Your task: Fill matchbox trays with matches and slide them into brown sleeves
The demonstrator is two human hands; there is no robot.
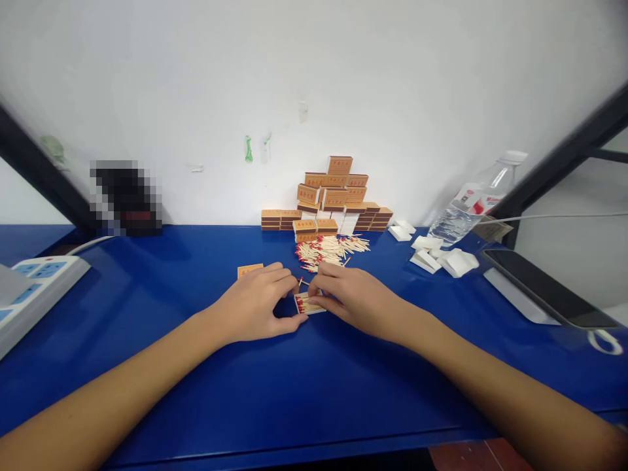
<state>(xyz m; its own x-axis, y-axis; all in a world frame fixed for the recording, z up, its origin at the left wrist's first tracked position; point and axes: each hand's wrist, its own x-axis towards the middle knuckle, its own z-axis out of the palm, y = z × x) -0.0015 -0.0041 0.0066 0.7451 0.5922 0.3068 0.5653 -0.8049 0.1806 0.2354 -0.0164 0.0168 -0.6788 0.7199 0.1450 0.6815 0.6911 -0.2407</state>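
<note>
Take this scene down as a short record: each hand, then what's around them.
Left hand: at the left end of a match tray
Right hand: over the tray's right end; exact grip unclear
Tray contents: red-tipped matches
Beyond the hands: loose match pile, then stacked matchboxes
By left hand: one matchbox, partly hidden
Right side: white trays, bottle, phone
Left side: power strip
Surface: blue table

This is looking like a home or dorm room: a blue desk [314,392] is standing against a white wall [196,78] (a green scrap [248,149] is clinging there), and a phone [549,288], bottle [468,203] and power strip [46,281] are sharing the desktop.
</note>
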